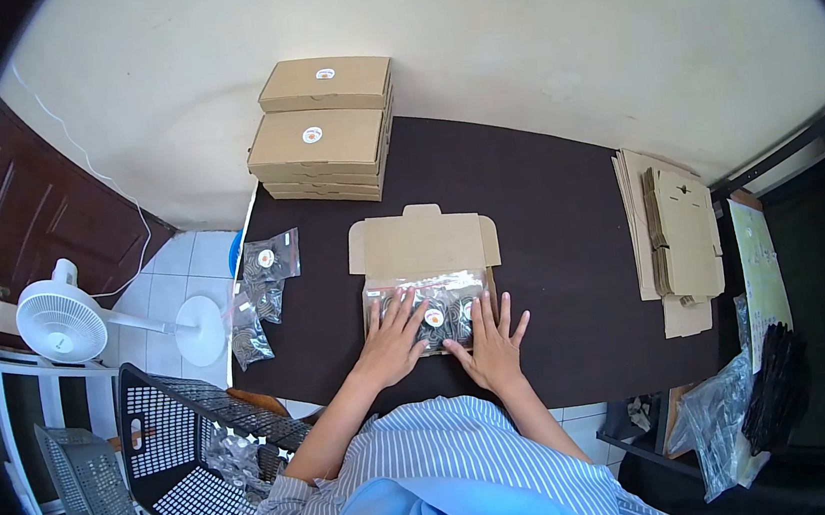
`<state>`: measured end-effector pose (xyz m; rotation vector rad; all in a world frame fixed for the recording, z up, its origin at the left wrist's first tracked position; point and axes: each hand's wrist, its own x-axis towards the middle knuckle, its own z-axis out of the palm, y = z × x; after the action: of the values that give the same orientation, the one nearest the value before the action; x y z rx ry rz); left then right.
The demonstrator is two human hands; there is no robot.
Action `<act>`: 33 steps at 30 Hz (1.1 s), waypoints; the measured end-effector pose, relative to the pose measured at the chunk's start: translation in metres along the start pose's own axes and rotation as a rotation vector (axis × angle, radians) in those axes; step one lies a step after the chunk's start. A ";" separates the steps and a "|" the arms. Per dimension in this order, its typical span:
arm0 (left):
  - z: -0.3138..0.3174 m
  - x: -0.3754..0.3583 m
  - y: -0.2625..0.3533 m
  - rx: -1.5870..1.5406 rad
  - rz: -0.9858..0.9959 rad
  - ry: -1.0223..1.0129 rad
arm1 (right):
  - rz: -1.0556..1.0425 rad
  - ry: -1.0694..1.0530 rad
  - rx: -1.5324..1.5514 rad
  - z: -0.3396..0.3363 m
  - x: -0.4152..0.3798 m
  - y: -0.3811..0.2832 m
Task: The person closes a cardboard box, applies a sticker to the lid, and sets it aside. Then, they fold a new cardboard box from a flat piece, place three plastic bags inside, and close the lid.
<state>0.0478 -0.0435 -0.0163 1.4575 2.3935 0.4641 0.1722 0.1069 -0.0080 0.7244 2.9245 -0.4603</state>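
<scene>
An open cardboard box (pixel 421 241) lies on the dark table, its lid folded back toward the wall. Clear plastic bags (pixel 433 318) with dark contents and a round white sticker fill its base. My left hand (pixel 389 343) rests flat on the left part of the bags, fingers spread. On the right part and the box's right edge lies my right hand (pixel 494 342), its fingers also apart. Neither hand is closed around anything. What exactly is inside the bags cannot be made out.
Closed, stickered boxes (pixel 320 141) are stacked at the back left. More filled bags (pixel 270 257) lie along the table's left edge. Flat cardboard pieces (pixel 681 229) stand at the right. A black basket (pixel 165 434) and a white fan (pixel 62 319) are left of the table.
</scene>
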 end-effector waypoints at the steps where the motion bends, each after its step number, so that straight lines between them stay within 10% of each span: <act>1: 0.000 0.001 0.002 -0.038 -0.002 0.033 | 0.004 -0.005 0.004 0.001 0.000 -0.001; 14: -0.018 0.008 0.001 -0.014 0.054 -0.050 | -0.014 0.315 0.176 -0.027 0.012 0.003; 20: -0.025 0.022 -0.022 -0.199 -0.425 0.547 | 0.137 0.358 0.432 -0.020 0.055 0.029; 33: -0.004 0.026 -0.051 -0.402 -0.497 0.457 | 0.235 0.454 0.537 -0.018 0.076 0.028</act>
<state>-0.0057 -0.0433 -0.0367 0.5994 2.6564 1.1554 0.1183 0.1700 -0.0104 1.3791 3.0610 -1.2219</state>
